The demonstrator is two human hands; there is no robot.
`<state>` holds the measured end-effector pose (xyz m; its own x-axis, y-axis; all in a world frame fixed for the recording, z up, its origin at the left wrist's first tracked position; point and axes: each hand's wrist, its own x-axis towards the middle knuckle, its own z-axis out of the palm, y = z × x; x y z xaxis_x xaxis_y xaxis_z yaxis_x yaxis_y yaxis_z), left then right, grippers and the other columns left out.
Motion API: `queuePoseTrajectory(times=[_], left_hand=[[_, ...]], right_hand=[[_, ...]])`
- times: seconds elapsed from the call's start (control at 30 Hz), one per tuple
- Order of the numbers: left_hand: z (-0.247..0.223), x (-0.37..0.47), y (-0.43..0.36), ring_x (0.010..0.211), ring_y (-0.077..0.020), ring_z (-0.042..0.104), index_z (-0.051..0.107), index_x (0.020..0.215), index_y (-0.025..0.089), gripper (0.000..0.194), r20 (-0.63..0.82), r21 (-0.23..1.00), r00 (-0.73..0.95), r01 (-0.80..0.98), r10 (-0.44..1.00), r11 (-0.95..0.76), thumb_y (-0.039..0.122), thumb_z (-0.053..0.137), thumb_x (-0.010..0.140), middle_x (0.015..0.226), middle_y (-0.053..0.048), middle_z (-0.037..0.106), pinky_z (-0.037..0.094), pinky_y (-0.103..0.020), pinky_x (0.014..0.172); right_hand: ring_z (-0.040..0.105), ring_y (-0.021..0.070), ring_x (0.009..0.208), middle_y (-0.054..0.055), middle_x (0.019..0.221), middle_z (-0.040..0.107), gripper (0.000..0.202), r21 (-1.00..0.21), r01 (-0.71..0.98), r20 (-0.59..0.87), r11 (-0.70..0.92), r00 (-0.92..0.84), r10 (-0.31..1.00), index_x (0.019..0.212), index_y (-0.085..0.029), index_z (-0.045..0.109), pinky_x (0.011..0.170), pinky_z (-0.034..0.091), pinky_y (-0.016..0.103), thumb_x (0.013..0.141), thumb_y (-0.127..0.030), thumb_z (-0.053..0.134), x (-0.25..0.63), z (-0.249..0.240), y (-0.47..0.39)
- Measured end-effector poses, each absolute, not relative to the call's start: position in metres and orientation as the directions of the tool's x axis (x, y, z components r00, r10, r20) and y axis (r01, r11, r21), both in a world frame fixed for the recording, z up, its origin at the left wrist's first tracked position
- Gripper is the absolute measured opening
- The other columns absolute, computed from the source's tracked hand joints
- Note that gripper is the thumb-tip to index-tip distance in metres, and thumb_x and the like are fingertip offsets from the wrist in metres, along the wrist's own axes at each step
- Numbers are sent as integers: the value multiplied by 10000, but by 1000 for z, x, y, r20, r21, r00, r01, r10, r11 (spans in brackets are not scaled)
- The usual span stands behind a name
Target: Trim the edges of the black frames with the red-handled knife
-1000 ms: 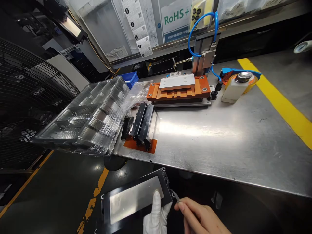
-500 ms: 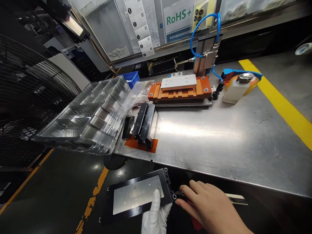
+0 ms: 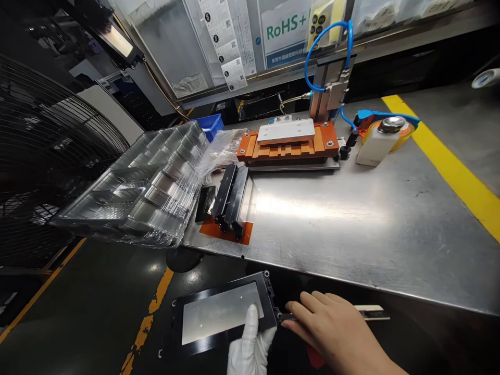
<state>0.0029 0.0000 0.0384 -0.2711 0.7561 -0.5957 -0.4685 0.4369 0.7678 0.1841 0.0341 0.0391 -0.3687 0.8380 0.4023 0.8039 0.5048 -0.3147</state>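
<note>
I hold a flat black rectangular frame with a dull silver metal panel set in it (image 3: 222,312) below the near edge of the brushed steel workbench (image 3: 351,219), out over the dark floor. My left hand (image 3: 250,346), in a white glove, grips its lower edge, thumb lying up on the silver face. My bare right hand (image 3: 336,333) is closed round a thin blade-like tool with a pale strip along it (image 3: 369,312), its tip set at the frame's right edge, just by the small notched corner.

To do this well, I judge the frame should stay pinned steady by the gloved thumb while the tool tip works only along the black rim, at a shallow angle, so it does not skid onto the silver panel and mark it. Short, light strokes look safer than one long push.

On the bench, well apart from my hands, a stack of black frames standing on edge on an orange mat (image 3: 231,200) sits beside a tilted clear plastic blister tray (image 3: 136,182). Behind them is an orange fixture with a pale metal plate on top (image 3: 287,138), blue air tubing (image 3: 320,41) looping above it, and a white bottle with a metal cap (image 3: 377,138) to its right.

The tool tip itself is too small to make out, and my fingers hide how it is gripped. My left palm is cut off by the bottom edge.
</note>
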Motion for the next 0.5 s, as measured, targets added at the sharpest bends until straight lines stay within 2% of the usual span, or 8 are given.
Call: queuePoseTrajectory(times=[0.1,0.23,0.4,0.5], left_hand=[[37,1,1,1093,-308,665,755,975,176,494,-582,786,-278,-432,764,442,29,869,517,996,-60,775,515,-352,1025],[38,-4,4,996,-303,707,753,1003,156,534,-578,805,-262,-336,773,488,67,894,496,843,-59,782,510,-382,1024],[46,-9,13,1014,-288,702,759,970,172,440,-641,749,-191,-365,744,552,108,885,553,932,-61,770,563,-356,959],[52,-8,19,962,-283,714,765,908,141,316,-682,705,-140,-388,718,594,138,867,609,929,-91,756,610,-331,856]], right_hand=[[525,153,523,-29,633,567,504,-339,785,435,518,-357,826,806,-223,606,537,298,326,1066,-420,222,186,42,36],[494,153,519,-34,623,549,510,-337,765,430,549,-393,813,773,-225,593,531,278,329,1064,-430,228,188,41,38],[458,144,503,-49,608,525,472,-349,709,421,613,-466,778,725,-221,532,534,270,327,1052,-461,290,190,34,38],[461,144,509,-49,622,530,467,-350,699,410,624,-484,773,749,-221,530,541,269,330,1047,-484,286,190,30,37]])
